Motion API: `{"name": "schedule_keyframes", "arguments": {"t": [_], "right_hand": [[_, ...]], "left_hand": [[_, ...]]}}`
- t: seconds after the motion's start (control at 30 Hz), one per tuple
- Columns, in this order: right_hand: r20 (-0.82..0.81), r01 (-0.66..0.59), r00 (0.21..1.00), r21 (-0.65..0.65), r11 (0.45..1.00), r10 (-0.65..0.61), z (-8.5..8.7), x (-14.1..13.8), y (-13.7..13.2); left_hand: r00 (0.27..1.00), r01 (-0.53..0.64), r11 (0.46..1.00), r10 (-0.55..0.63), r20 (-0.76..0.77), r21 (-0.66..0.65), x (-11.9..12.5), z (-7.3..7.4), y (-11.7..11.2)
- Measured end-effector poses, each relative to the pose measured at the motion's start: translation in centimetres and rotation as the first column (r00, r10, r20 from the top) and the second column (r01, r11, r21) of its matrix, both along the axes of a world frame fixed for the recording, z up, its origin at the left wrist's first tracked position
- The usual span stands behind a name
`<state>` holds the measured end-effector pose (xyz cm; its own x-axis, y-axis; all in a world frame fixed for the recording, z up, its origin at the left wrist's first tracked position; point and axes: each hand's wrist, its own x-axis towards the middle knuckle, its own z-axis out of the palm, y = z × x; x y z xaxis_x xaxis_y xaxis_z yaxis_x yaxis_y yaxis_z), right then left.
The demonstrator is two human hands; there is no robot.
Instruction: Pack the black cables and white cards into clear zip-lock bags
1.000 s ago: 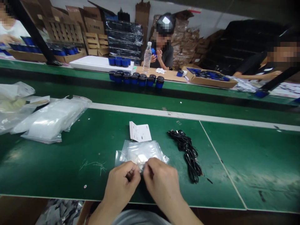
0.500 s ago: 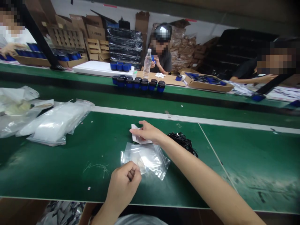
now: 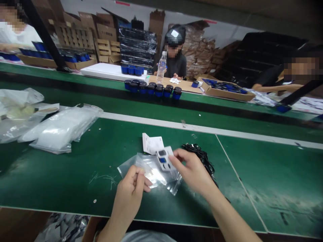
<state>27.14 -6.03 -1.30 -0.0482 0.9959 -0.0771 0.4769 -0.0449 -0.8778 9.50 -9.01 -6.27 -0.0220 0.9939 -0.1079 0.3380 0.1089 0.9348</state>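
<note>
Black cable bundle point(image 3: 199, 154) lies beside clear bag point(image 3: 151, 167).

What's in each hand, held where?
The left hand pinches the clear zip bag at its near edge; the right hand grips a white printed card by its right edge.

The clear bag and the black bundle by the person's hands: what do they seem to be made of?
The clear bag looks like thin glossy plastic: it shines, creases and shows the table through. The black bundle looks like cables with a matte rubbery or plastic coating, hard to tell which.
</note>
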Motion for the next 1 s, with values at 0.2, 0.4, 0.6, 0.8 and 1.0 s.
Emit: {"name": "schedule_keyframes", "arguments": {"t": [0.2, 0.4, 0.6, 0.8, 1.0], "right_hand": [[0.279, -0.251, 0.939, 0.146, 0.957, 0.204, -0.3, -1.7, -6.1], [-0.032, 0.075, 0.997, 0.313, 0.947, -0.068, -4.0, -4.8, -7.1], [-0.460, 0.015, 0.885, -0.133, 0.991, -0.075, -6.1, -6.5, -8.7], [0.071, -0.013, 0.997, 0.636, 0.771, -0.042, -4.6, -4.0, -7.5], [0.276, -0.167, 0.956, 0.792, 0.588, -0.101, -5.0, -3.8, -7.2]], "left_hand": [[0.997, -0.059, 0.997, 0.062, -0.053, 0.046, -0.2, -0.4, -0.2], [0.955, -0.207, 0.956, 0.244, -0.168, 0.209, -0.3, 0.2, -0.1], [0.948, -0.242, 0.942, 0.280, -0.147, 0.234, -0.5, 0.8, 0.3], [0.977, -0.162, 0.972, 0.182, -0.109, 0.172, -0.4, 1.6, -0.2], [0.987, -0.075, 0.978, 0.101, -0.127, 0.193, 0.2, 2.3, -1.3]]}}
